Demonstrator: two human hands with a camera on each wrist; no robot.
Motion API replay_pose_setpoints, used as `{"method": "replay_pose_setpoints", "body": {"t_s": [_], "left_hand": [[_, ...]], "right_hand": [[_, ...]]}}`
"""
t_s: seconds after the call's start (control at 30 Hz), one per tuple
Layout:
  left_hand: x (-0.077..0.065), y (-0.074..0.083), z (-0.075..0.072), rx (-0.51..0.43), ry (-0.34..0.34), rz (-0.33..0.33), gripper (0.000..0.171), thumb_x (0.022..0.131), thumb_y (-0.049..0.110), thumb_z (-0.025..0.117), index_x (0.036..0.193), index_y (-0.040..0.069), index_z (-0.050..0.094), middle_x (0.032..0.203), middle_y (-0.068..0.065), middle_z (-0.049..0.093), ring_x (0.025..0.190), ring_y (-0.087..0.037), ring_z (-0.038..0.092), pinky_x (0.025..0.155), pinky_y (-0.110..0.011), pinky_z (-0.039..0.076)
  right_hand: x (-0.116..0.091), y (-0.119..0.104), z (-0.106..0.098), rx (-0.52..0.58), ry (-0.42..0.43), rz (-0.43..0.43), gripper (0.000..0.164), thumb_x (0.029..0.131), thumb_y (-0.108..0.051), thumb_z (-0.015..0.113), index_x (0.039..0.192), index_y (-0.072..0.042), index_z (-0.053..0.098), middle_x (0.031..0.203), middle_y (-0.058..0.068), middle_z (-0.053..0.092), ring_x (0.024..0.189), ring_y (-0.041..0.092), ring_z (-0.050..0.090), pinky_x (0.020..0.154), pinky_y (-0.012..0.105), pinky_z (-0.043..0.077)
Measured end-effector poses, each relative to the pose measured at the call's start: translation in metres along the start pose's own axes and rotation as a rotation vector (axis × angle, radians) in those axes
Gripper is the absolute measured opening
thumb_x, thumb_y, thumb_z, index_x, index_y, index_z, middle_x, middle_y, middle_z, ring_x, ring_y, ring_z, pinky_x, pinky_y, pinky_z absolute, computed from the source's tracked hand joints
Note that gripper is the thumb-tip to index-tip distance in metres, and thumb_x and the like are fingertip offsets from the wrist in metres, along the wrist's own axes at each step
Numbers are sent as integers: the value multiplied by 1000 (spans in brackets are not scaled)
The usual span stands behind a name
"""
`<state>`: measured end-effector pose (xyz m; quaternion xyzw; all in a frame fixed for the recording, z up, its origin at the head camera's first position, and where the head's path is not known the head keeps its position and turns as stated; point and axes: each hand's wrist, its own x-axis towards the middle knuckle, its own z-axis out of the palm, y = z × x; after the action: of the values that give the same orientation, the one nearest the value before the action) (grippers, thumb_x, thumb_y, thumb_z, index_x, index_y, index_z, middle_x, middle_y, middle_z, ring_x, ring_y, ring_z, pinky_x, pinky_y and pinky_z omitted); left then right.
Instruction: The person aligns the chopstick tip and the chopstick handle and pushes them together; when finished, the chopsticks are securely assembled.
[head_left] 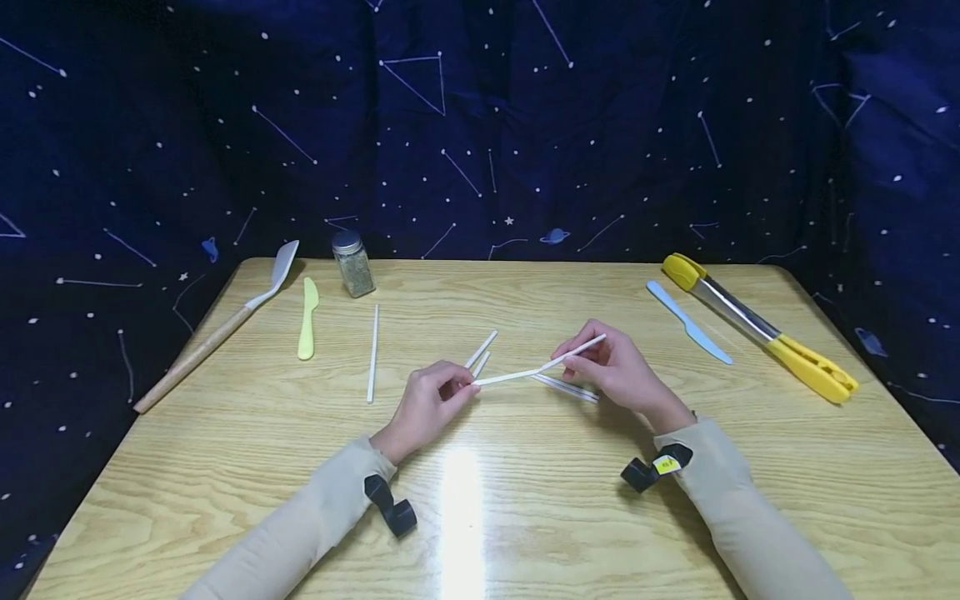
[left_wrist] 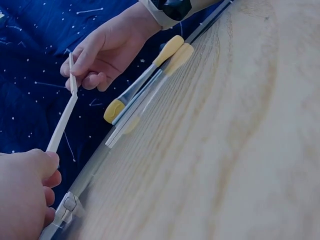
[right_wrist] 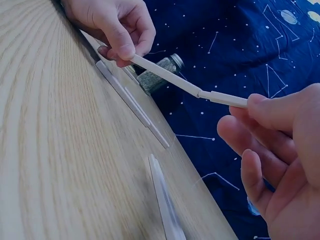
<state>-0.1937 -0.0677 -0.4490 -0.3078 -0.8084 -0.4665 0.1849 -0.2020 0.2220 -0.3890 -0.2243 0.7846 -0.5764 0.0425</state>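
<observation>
We see a thin white stick (head_left: 508,377) held up above the table (head_left: 225,450), spanning the gap between both hands and bent at a kink (right_wrist: 199,94) partway along. The left hand (head_left: 431,404) pinches one end between thumb and forefinger, while the right hand (head_left: 618,371) pinches the other section, leaving a short tip poking out past its fingers. To our eye the stick is very light, and each straight section looks fairly stiff, so fingertip pressure should be plenty. The weak spot is the kink: it shows a notch, and we cannot tell whether the material is joined right through there, so we judge that a twist or tug could part it. The slim sides look smooth and might roll under a loose thumb; a firm but gentle pinch on the straight sections, clear of the kink, seems the safest hold, since hard squeezing could crush it if it is hollow, which we cannot tell. Some loose white pieces (head_left: 566,387) lie on the table by the right hand, more white pieces (head_left: 480,348) lie just beyond the left, and a straight white stick (head_left: 372,354) rests farther left, before the glass jar (head_left: 356,271).
</observation>
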Motion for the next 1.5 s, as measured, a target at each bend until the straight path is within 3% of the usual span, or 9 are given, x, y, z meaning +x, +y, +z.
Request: {"method": "replay_pose_setpoints", "body": {"t_s": [0.17,0.3,0.37,0.5,0.73,1.07,1.33,1.5], "left_hand": [[3,0,1,-8,-18,3,7,84,7,73,83,4,67,72,-4,62,61,-6,51,54,-18,45],[1,2,3,-4,-33,-13,7,84,7,73,83,5,67,72,-3,60,62,-5,48,54,-18,43],[0,2,3,5,-34,-15,7,84,8,73,83,6,66,72,-2,59,62,-5,47,54,-18,43],[0,-1,1,14,-16,-7,7,84,6,73,82,6,66,71,-1,58,62,-4,46,53,-18,41],[-1,-1,-1,1,-11,-26,7,84,7,73,84,7,66,72,-1,59,61,-4,47,53,-19,42],[-1,-1,0,-16,-3,-41,6,85,7,72,85,6,66,74,-2,60,62,-5,49,54,-20,45],[1,-2,1,-70,2,-53,5,86,8,71,87,6,66,73,-2,61,60,-5,48,53,-19,43],[-2,-2,1,-83,4,-73,6,85,8,72,86,8,67,72,-1,61,60,-4,48,53,-19,42]], "right_hand": [[1,1,-2,11,25,-20,12,93,0,60,97,7,51,99,4,71,73,19,68,74,23,55],[-2,2,-2,-13,37,-34,10,92,2,59,96,7,52,100,15,70,74,18,68,73,24,56],[-2,2,1,-77,37,-50,9,91,1,61,95,5,53,100,19,70,79,14,67,74,23,55],[1,2,6,-188,31,-88,8,91,2,62,92,-1,55,99,16,71,87,12,66,76,23,52],[1,-2,10,-40,43,-54,8,92,5,59,96,2,52,101,24,67,85,27,71,80,21,54],[1,-6,10,41,30,-74,11,94,3,56,100,10,49,104,28,64,85,15,72,71,23,55],[0,-5,11,95,79,-9,14,95,0,56,101,7,47,102,6,71,86,12,71,71,25,56],[0,-4,13,107,80,4,15,95,-3,57,101,7,47,102,1,72,87,12,71,72,25,56]]}}
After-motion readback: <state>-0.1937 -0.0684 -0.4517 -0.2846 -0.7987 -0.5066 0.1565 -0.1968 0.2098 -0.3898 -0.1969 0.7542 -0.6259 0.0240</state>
